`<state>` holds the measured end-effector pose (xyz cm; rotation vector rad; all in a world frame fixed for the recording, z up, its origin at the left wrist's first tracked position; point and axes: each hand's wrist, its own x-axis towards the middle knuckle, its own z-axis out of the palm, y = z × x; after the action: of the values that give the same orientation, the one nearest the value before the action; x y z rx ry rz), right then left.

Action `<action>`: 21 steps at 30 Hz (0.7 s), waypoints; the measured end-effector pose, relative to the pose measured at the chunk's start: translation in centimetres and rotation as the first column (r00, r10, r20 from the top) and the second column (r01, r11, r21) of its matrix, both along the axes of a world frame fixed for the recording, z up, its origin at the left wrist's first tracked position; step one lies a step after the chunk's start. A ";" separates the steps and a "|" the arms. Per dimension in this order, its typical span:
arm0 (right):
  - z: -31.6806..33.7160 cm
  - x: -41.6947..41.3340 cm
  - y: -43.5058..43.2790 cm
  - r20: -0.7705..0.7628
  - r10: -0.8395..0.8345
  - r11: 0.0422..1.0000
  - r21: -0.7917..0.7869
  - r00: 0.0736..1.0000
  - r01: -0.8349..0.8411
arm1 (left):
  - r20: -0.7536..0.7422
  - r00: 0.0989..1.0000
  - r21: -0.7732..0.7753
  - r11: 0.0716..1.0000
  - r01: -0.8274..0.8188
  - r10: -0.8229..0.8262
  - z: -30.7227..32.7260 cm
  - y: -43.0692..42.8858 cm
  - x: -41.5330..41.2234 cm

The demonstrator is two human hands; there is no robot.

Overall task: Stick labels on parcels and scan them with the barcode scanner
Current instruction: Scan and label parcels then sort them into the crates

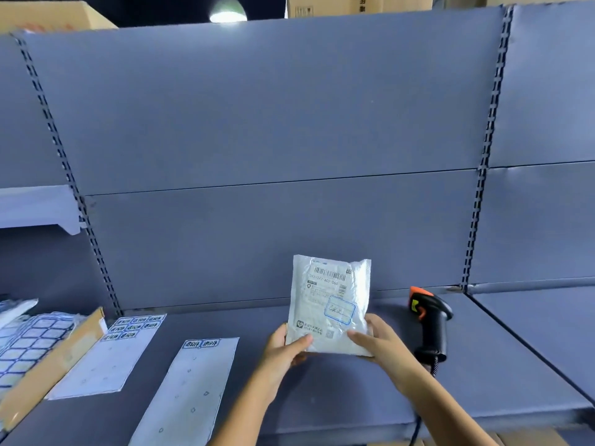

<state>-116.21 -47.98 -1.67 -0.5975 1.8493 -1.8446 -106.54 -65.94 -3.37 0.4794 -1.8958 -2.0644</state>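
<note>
— Grey-blue shelf (pixel 322 397), slotted back panel behind it. What have your fingers got?

— Your thumbs (pixel 302 342) press on the front of the white mailer parcel (pixel 331 294), and the other fingers curl behind it. So your left hand (pixel 285 347) and right hand (pixel 375 339) each clamp a lower corner. You hold it upright over the shelf with the printed face toward you. I can't tell if its bottom edge touches the shelf.

— How far along is this one?

— A blue-bordered label (pixel 340 311) sits on the face below the shipping barcode (pixel 328 274), so the sticking looks done. The scan seems not yet done: the barcode scanner (pixel 431 320) lies on the shelf just beside your right hand, with nobody holding it.

— Anything in your way?

— Nothing lies between your right hand and the scanner. Its coiled cable (pixel 434 365) runs toward the front edge and could snag. To your left lie a nearly spent label strip (pixel 193 387) and a wider label sheet (pixel 106 355). Farther left is a cardboard box (pixel 54 358) of full sheets.
</note>
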 end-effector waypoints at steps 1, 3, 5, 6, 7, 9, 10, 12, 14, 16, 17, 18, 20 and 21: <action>-0.1 -0.2 0.0 -0.036 -0.079 0.997 0.020 0.996 0.079 | -0.005 1.000 0.034 0.999 -0.018 0.019 -0.5 -0.1 -0.2; -0.3 -1.1 0.5 -0.265 -0.345 0.923 0.079 0.901 0.376 | -0.010 0.997 0.094 0.993 -0.074 0.075 -1.5 -0.3 -0.4; -0.5 -2.4 1.6 -0.503 -0.557 0.714 0.117 0.661 0.690 | -0.021 0.993 0.134 0.984 -0.114 0.118 -2.1 -0.8 -0.6; -0.6 -3.0 2.4 -0.533 -0.624 0.592 0.153 0.571 0.791 | -0.034 0.991 0.149 0.981 -0.124 0.131 -2.3 -0.9 -0.7; -0.9 -3.8 3.4 -0.508 -0.685 0.493 0.206 0.523 0.845 | -0.045 0.989 0.156 0.979 -0.133 0.141 -2.4 -1.1 -0.8; -1.5 -4.9 5.3 -0.370 -0.757 0.425 0.349 0.539 0.835 | -0.051 0.986 0.148 0.977 -0.151 0.160 -2.5 -1.2 -1.0; -2.1 -5.3 5.8 -0.327 -0.739 0.448 0.414 0.589 0.792 | -0.051 0.984 0.142 0.977 -0.161 0.170 -2.6 -1.3 -1.1; -3.3 -6.0 6.1 -0.319 -0.633 0.512 0.510 0.705 0.691 | -0.047 0.981 0.124 0.976 -0.179 0.186 -2.9 -1.4 -1.3; -3.4 -6.8 6.0 -0.300 -0.549 0.553 0.570 0.780 0.608 | -0.037 0.980 0.108 0.976 -0.189 0.194 -3.0 -1.5 -1.6; -2.2 -7.8 6.0 -0.191 -0.520 0.643 0.555 0.833 0.528 | -0.034 0.981 0.119 0.975 -0.187 0.192 -2.9 -1.6 -1.7; -1.5 -8.0 6.0 -0.098 -0.523 0.710 0.499 0.846 0.497 | -0.038 0.981 0.130 0.974 -0.184 0.190 -2.9 -1.6 -1.7; -1.1 -8.0 6.0 0.021 -0.523 0.778 0.420 0.852 0.467 | -0.044 0.982 0.140 0.974 -0.176 0.184 -2.8 -1.6 -1.6; -0.4 -6.7 5.2 0.240 -0.467 0.880 0.215 0.851 0.423 | -0.053 0.984 0.160 0.974 -0.160 0.171 -2.8 -1.8 -1.6; -0.2 -5.8 4.5 0.301 -0.424 0.905 0.121 0.854 0.407 | -0.056 0.985 0.171 0.973 -0.155 0.166 -2.8 -1.9 -1.6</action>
<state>-121.97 -43.51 -1.90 0.1432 1.8942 -1.9995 -108.10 -67.81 -6.15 0.5720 -1.5974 -2.1124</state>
